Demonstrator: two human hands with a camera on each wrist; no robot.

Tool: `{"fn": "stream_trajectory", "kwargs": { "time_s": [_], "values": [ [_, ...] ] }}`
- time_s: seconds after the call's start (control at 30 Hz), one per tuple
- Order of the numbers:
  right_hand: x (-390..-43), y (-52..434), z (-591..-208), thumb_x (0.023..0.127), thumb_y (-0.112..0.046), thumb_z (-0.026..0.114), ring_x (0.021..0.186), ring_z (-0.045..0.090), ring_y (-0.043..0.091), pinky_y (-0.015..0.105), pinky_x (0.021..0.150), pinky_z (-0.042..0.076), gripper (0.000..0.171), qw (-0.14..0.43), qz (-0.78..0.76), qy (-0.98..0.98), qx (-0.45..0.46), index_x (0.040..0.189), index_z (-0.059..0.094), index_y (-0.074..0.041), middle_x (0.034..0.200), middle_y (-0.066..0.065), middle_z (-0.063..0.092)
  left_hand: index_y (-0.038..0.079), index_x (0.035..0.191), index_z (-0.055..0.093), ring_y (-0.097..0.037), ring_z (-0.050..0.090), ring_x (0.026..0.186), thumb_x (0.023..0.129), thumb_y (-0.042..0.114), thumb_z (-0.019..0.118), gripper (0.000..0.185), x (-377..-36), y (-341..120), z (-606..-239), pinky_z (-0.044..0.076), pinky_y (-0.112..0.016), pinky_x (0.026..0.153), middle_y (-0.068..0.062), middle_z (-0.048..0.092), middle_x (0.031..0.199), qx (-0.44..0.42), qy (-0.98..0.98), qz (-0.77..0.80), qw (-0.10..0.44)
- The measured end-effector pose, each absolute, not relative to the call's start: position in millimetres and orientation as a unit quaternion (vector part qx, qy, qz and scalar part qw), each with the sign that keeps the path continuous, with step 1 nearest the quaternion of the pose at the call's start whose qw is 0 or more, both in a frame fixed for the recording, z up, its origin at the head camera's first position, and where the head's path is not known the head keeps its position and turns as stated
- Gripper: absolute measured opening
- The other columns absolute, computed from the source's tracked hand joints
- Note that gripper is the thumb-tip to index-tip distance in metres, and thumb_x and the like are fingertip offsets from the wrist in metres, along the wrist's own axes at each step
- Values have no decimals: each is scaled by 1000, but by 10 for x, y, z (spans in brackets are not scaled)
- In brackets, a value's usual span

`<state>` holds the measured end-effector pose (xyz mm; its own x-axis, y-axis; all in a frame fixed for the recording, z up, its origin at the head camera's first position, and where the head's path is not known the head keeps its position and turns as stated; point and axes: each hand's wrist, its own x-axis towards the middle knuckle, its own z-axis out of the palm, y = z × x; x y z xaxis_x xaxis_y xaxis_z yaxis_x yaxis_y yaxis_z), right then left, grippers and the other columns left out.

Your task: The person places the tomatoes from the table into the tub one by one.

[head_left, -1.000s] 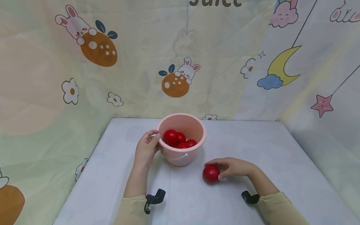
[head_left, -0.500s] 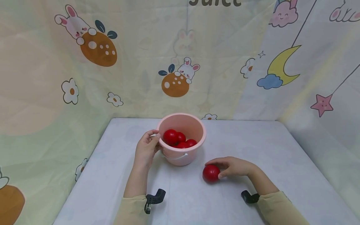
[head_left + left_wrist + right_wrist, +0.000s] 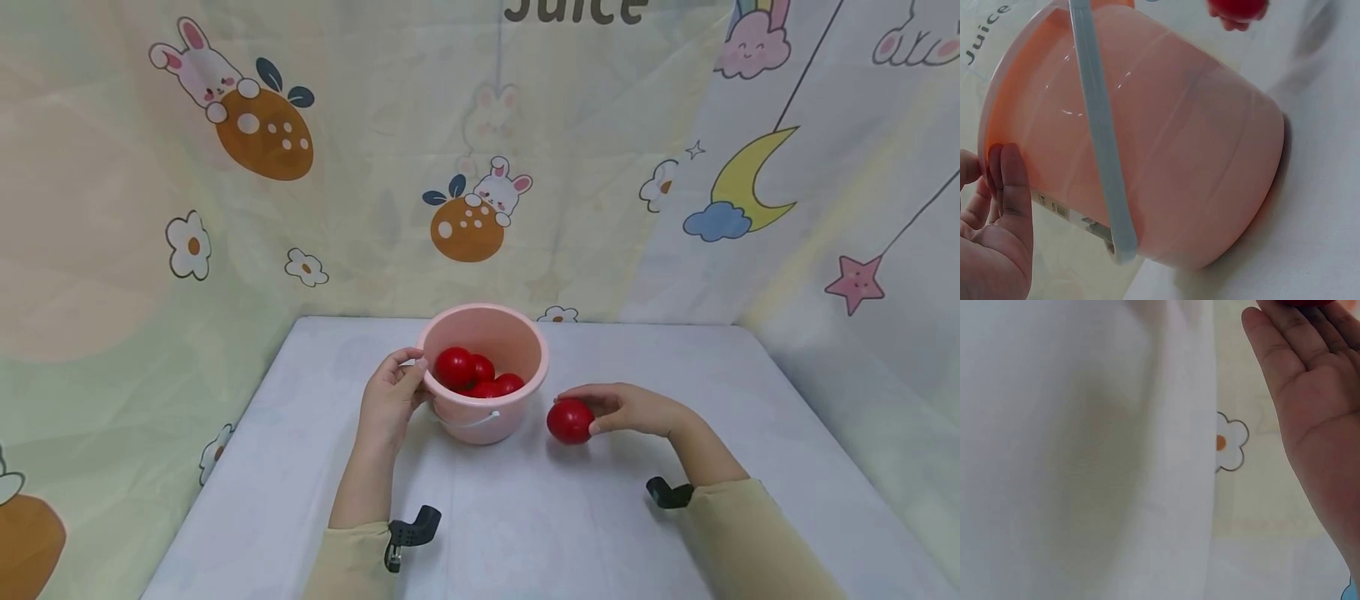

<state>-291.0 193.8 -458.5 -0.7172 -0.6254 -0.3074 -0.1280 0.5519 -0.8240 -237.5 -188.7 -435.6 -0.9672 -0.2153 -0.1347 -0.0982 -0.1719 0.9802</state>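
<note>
A pink bucket (image 3: 487,417) with a pale handle (image 3: 1104,137) stands upright on the white table. Several glossy red balls (image 3: 455,368) lie inside it. My left hand (image 3: 388,400) grips the bucket's rim at its left side, thumb and fingers on either side of the edge. To the right of the bucket, my right hand (image 3: 626,410) holds another red ball (image 3: 570,421) between thumb and fingers, a little above the table, with a shadow below it. At the top of the right wrist view, only a sliver of that ball (image 3: 1310,302) shows by the fingers.
The white table (image 3: 675,358) ends at a cloth backdrop (image 3: 375,167) printed with rabbits, flowers and a moon. Black wrist mounts (image 3: 414,527) sit at both sleeve cuffs.
My right hand has raised the red ball off the table and moved it away from me, nearer the bucket. My left hand and the bucket have stayed in place.
</note>
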Motion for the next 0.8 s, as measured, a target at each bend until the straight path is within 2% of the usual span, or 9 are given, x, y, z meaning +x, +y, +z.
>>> {"fn": "stream_trajectory", "kwargs": {
  "time_s": [0.3,0.57,0.8],
  "values": [
    [-3160,2002,-4212,83,-28,78,131,47,34,56,100,50,65,277,-450,817,-231,142,52,-30,144,3,52,24,121,63,-25,67,90,95,28,67,27,-2382,-1896,-4364,60,-29,83,-13,63,101,125,-643,-754,37],
    [-3316,1989,-3887,85,-27,76,132,46,35,45,95,54,64,249,-443,822,-256,143,50,-27,145,6,51,23,122,63,-25,68,89,95,26,67,27,-2369,-1891,-4358,60,-29,83,-13,63,102,120,-644,-754,40],
    [-3455,1902,-3629,83,-23,78,133,46,36,49,96,54,66,227,-451,817,-279,143,50,-24,144,7,51,22,122,63,-25,68,89,95,26,67,28,-2365,-1891,-4352,60,-29,83,-13,63,102,122,-644,-754,42]
  ]
}}
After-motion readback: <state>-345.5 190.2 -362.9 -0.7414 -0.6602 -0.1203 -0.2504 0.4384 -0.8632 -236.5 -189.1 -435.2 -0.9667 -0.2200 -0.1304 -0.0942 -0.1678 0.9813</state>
